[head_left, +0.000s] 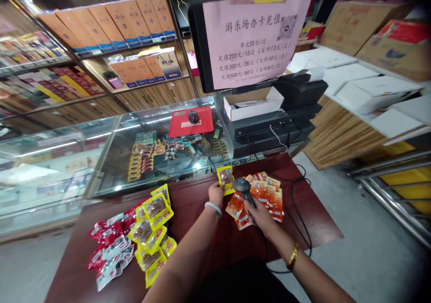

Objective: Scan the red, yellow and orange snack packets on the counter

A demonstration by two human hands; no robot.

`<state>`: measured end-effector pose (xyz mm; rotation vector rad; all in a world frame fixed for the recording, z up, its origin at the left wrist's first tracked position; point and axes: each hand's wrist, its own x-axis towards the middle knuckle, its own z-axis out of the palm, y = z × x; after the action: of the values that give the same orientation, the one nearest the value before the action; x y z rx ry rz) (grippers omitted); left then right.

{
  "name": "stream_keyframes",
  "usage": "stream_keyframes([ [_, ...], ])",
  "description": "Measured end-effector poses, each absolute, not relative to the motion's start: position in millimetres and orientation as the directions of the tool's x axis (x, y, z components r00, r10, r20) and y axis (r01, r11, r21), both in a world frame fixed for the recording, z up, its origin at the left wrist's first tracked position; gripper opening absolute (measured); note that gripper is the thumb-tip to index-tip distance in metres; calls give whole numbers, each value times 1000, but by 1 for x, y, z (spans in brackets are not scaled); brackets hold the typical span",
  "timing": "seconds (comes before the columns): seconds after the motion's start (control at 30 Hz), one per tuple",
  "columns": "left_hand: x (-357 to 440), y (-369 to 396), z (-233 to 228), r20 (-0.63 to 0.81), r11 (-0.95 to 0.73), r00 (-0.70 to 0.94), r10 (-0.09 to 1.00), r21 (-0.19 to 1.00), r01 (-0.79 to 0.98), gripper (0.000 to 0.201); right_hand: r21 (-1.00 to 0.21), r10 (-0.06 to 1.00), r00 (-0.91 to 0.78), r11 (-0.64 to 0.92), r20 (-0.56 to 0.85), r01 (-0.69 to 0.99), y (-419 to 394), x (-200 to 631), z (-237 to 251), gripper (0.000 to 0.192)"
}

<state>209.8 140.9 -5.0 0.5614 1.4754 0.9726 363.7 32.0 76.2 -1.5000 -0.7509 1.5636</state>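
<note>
Left hand (216,194): its fingers are closed on the edge of one yellow packet (226,176), which they hold up near the far edge of the table (314,226); a pale bracelet (213,208) is around the wrist.
Right hand (259,215): it is wrapped around the handle of a black scanner (241,185); a gold-coloured bracelet (292,256) is on this wrist.
Scanner head: it is just beside the held packet (whether the two touch, I cannot tell).
Orange packets (261,192): they lie overlapping in a loose group on the table, under and around the scanner and the right hand.
Yellow pile (156,209): more packets of the same yellow kind lie one over another, on the left part of the table.
Red and white packets (112,242): they are heaped at the left of the yellow pile, close beside it.
Glass counter (119,173): it stands behind the table; on its top is a red mat (206,130) with a black mouse (193,117).
Monitor (198,47): a pink sheet (251,33) covers most of it, with Chinese writing and a QR code; below is an open white box (237,113).
Shelves: at the back, orange boxes (131,22) stand in a row.
</note>
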Motion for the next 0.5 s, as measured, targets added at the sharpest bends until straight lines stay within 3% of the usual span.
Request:
stream_keyframes([
  [0.2, 137, 110, 15, -582, 537, -174, 794, 807, -247, 34, -892, 899, -69, -438, -433, -108, 43, 321, 85, 43],
  [0.5, 54, 59, 34, -546, 485, -230, 805, 830, -274, 50, -869, 858, -265, -481, -440, -113, 36, 236, 88, 46],
])
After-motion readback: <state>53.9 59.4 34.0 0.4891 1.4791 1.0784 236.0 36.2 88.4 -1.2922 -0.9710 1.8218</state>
